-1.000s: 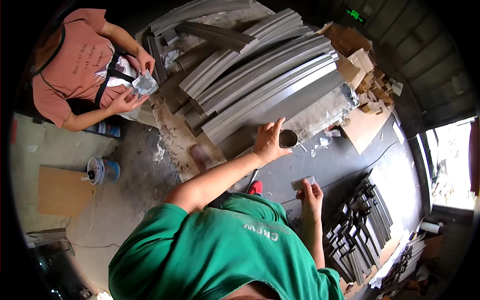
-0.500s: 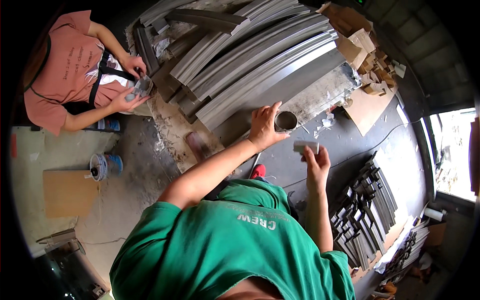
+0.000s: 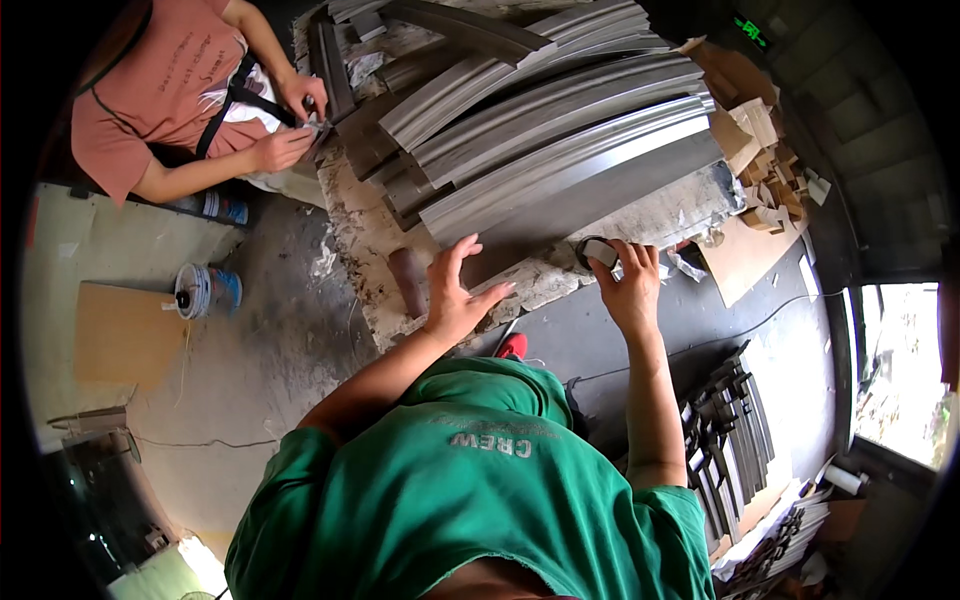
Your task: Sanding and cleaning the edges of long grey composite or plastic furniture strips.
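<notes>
One tan flat board point(image 3: 130, 330), leaning or lying at far L. One co-worker point(image 3: 175, 85), salmon T-shirt, both hands at a small greyish pc. point(image 3: 314, 127), detail too small to tell. One white-and-blue round bucket point(image 3: 205, 292), on flr. below co-worker. One pale, stained workbench point(image 3: 350, 235), ctr. One reddish-brown cylinder point(image 3: 407, 283), on bench nr. its front edge, just beside L hand.

L hand point(image 3: 457, 300): thumb & fingers spread wide, nothing seen in grip; at bench front. One stack, long grey curved metal profiles point(image 3: 560, 150), on bench beyond L hand. One red shoe point(image 3: 513, 346), below bench edge.

One dark round open-topped container point(image 3: 581, 254), at bench front edge, by R fingertips. One small pale flat pc. point(image 3: 601, 252), pinched betw. R thumb & fingers, over container's mouth; contact w/ rim: can't tell.

R hand point(image 3: 632, 287): nearly closed on pale pc. One pile, dark metal bars point(image 3: 735, 440), flr., R. Misc. brown cardboard pcs. point(image 3: 765, 185), heaped past bench's R end.
</notes>
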`<state>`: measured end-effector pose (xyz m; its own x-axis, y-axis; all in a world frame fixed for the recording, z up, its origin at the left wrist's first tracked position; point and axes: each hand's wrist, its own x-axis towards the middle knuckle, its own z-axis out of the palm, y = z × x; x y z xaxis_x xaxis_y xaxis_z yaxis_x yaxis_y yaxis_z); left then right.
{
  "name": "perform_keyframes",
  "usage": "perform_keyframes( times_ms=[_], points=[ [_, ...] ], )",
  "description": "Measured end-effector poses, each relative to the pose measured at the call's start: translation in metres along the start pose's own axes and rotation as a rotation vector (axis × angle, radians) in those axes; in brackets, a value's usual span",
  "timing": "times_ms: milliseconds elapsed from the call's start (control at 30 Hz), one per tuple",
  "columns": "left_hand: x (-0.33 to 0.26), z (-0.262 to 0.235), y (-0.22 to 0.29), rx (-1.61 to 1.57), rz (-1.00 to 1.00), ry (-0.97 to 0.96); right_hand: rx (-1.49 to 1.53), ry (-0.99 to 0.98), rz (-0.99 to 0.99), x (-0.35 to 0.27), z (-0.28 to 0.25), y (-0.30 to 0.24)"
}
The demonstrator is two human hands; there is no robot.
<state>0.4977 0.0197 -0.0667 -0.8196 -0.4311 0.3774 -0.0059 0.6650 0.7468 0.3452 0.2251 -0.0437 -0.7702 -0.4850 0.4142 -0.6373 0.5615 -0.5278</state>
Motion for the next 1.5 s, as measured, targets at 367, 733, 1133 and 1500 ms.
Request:
perform_keyframes(
  times_ms=[367,733,1133,1500],
  points=[
    [-0.017,-0.048,-0.023,-0.016,0.084,-0.054,-0.242,-0.09,0.113,0.002,0.015,-0.011],
    [-0.029,-0.091,-0.056,-0.105,0.086,0.018,0.463,0.109,0.656,-0.014,0.004,0.003],
    [-0.026,-0.103,-0.06,-0.125,-0.005,-0.063,1.09,0.241,1.094,-0.028,0.011,0.022],
    [0.002,-0.102,-0.062,-0.096,0.031,-0.013,-0.004,0.008,0.361,-0.007,0.01,0.011]
  ],
)
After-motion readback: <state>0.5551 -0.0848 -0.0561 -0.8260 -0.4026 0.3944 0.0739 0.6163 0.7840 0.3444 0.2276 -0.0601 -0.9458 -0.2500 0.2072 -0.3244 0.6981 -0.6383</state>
